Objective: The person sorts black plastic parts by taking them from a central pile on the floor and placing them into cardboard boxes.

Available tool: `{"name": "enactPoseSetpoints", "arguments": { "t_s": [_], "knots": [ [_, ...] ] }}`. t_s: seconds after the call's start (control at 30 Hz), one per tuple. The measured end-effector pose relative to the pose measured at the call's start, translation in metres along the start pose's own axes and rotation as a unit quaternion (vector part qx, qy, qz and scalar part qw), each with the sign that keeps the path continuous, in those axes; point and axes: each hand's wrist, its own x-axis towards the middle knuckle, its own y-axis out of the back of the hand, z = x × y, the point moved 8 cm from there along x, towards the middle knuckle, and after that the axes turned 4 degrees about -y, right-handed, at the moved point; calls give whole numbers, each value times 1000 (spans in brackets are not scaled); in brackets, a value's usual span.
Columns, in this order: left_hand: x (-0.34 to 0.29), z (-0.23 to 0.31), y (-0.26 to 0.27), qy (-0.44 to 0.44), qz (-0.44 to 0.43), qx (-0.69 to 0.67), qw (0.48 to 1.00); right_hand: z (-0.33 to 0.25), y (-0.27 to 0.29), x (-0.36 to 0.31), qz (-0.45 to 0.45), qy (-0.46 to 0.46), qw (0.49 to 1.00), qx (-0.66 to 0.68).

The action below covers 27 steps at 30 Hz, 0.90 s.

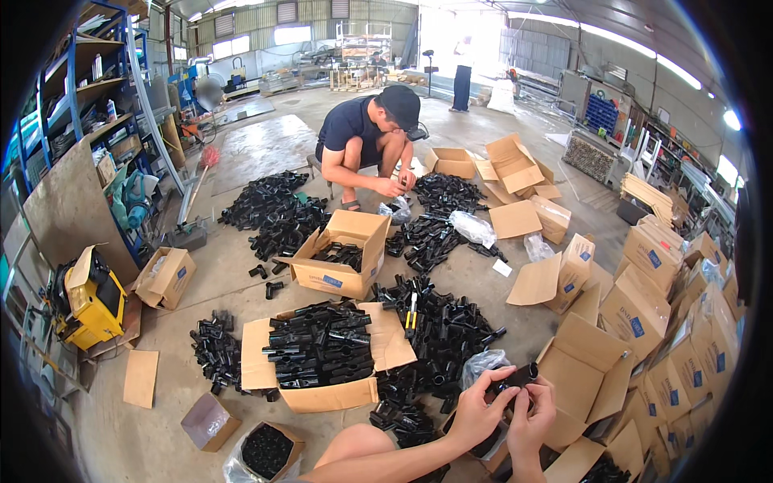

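Note:
A black plastic pipe fitting (527, 375) is pinched between my left hand (480, 412) and my right hand (533, 414), at the lower right. Fingers of both hands close around it, and they cover its lower part. Just below my hands is an open carton with plastic film (480, 366) at its edge; dark parts show inside, partly hidden by my wrists. Left of my hands spreads a heap of black fittings (439, 334) with a yellow-and-black tool (412, 312) lying on top. Beyond my left forearm, a wide-open carton (330, 397) is filled with stacked fittings.
A co-worker (366, 145) crouches ahead, handling a part among more black heaps (278, 213). Another carton (326, 278) stands between us. Cartons (636, 318) pile up along the right. A small box of little black parts (299, 444) sits lower left, and a yellow machine (97, 302) farther left.

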Motion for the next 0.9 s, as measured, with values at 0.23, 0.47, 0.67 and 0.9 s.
{"name": "enactPoseSetpoints", "arguments": {
  "t_s": [0.23, 0.47, 0.67, 0.9],
  "knots": [
    [1, -6, -9, 64, -52, 37, 996, 1, 0, 1, -12, -58, 993, 99],
    [0, -49, -4, 214, -115, 47, 969, 54, -12, -15, -170, -296, 914, 218],
    [-7, -52, -14, 279, -177, 9, 944, 86, -5, -26, -169, -355, 887, 242],
    [-2, -67, -9, 228, -180, 102, 951, 95, 3, -23, -157, -368, 884, 242]
  ]
}}
